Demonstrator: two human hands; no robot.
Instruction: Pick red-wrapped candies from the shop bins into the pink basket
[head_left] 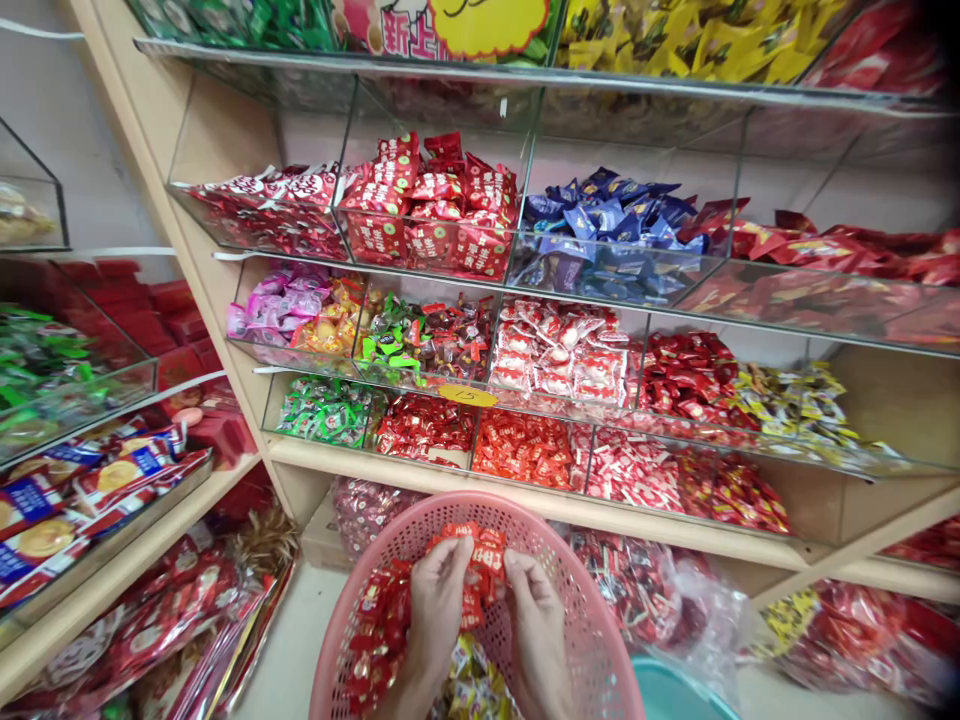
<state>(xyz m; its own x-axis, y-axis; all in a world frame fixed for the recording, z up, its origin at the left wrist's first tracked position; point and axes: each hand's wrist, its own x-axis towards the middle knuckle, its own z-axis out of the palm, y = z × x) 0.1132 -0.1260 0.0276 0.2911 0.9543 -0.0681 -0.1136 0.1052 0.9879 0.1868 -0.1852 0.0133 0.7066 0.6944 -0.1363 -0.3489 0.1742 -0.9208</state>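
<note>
Above the pink perforated basket, my left hand pinches a red candy packet with white lettering between thumb and fingers. My right hand pinches the packet's other side, so it is stretched between both hands. More red packets hang or lie just under it; whether they are joined to it I cannot tell. Inside the basket, red wrapped candies are heaped along the left, and yellow wrapped candies show between my wrists.
Ahead stands a wooden shelf with clear bins of red, blue, green and yellow candies. A yellow price tag hangs on one bin edge. Bagged candies and a teal tub lie on the right; packaged biscuits sit left.
</note>
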